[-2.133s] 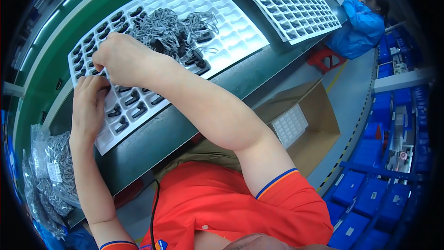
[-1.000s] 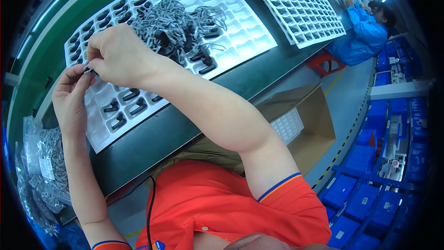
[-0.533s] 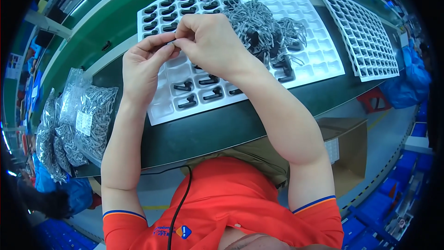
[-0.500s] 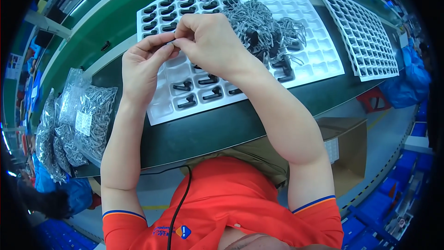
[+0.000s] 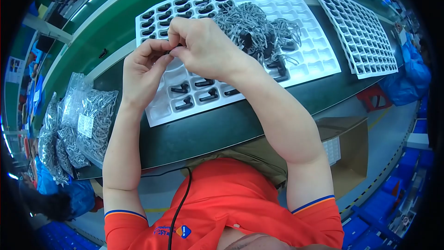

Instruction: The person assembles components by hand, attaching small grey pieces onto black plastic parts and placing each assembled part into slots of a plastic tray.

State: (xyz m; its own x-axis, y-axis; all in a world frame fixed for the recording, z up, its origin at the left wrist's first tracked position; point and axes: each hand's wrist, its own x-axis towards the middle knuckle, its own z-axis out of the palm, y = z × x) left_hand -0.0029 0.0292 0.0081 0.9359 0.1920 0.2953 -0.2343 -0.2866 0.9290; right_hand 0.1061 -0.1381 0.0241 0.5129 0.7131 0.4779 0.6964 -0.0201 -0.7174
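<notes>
My left hand (image 5: 144,71) and my right hand (image 5: 206,48) meet fingertip to fingertip above a white moulded tray (image 5: 319,60). Pinched between them is a small black part (image 5: 175,48), mostly hidden by the fingers. Similar black parts, each with a rounded end and a short stem, lie in the tray's pockets, such as the black piece (image 5: 209,94) near the front edge. To the right of my right hand, a tangled heap of grey cord loops (image 5: 245,21) rests on the tray, with several dark pieces among the loops.
Clear plastic bags (image 5: 95,120) full of grey loops lie on the dark green bench (image 5: 203,141) at the left. Another pocketed tray (image 5: 358,32) with dark parts stands at the right. An open cardboard box (image 5: 354,157) is below the bench edge. One loose black piece (image 5: 102,53) lies farther left.
Both hands stay together over the tray, the fingers shifting slightly around the black part and showing a bit more of it. The whole view has moved a little.
</notes>
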